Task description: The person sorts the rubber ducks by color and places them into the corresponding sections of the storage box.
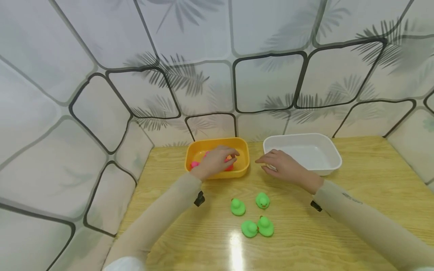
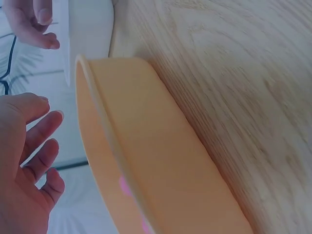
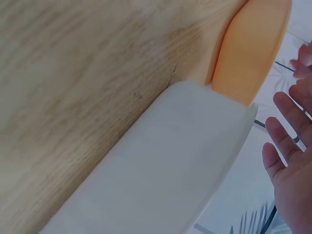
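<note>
My left hand point(image 1: 217, 162) hovers over the yellow-orange basin point(image 1: 242, 171), its fingers loosely bent with nothing between them in the left wrist view. Bright pink toys point(image 1: 194, 164) lie inside that basin, partly covered by the hand. At the left end of the white basin point(image 1: 310, 148) is my right hand point(image 1: 283, 165), palm bare and fingers spread in the right wrist view. Several green rubber ducks point(image 1: 263, 201) sit on the table in front of the basins; two of them point(image 1: 249, 229) are side by side.
Both basins stand at the back of the wood-grain table point(image 1: 190, 241), a narrow gap between them. Behind rises a pale wall covering point(image 1: 268, 82) with dark outlines and leaf prints. A dark wrist device point(image 1: 199, 198) shows at the left sleeve.
</note>
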The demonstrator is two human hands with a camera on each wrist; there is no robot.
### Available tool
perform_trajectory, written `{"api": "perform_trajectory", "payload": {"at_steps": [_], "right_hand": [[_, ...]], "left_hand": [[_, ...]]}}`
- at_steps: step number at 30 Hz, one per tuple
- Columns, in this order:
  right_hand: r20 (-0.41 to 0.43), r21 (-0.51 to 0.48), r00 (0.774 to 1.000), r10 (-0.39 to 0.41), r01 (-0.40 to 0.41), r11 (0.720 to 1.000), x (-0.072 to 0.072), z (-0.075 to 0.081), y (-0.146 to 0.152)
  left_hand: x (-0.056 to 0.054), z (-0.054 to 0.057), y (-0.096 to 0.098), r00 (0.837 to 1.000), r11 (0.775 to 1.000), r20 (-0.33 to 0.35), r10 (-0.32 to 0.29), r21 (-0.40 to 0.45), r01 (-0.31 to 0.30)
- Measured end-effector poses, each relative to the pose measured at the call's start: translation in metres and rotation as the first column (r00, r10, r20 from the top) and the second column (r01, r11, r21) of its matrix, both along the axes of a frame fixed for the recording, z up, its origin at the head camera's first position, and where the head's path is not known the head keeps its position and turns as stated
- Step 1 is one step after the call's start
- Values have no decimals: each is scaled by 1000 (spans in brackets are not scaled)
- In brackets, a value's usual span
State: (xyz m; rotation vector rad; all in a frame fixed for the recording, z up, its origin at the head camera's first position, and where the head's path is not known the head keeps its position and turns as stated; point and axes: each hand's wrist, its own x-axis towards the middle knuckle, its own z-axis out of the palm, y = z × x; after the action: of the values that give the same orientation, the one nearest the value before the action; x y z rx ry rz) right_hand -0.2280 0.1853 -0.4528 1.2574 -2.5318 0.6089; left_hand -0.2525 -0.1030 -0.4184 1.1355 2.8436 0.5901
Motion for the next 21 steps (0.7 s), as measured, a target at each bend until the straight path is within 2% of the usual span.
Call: {"api": "perform_trajectory", "payload": {"at_steps": [7, 14, 21], "right_hand": [[-38, -23, 999, 28, -29, 999, 14, -6, 7], [-61, -42, 995, 73, -76, 996, 32, -10, 13], [-75, -37, 992, 97, -100, 994, 46, -15, 16]], "left_hand": [[-12, -5, 25, 992, 991, -43, -116, -77, 113], [-16, -6, 49, 979, 978, -37, -201, -74, 197], [-21, -9, 67, 971, 962, -29, -238, -144, 232]]}}
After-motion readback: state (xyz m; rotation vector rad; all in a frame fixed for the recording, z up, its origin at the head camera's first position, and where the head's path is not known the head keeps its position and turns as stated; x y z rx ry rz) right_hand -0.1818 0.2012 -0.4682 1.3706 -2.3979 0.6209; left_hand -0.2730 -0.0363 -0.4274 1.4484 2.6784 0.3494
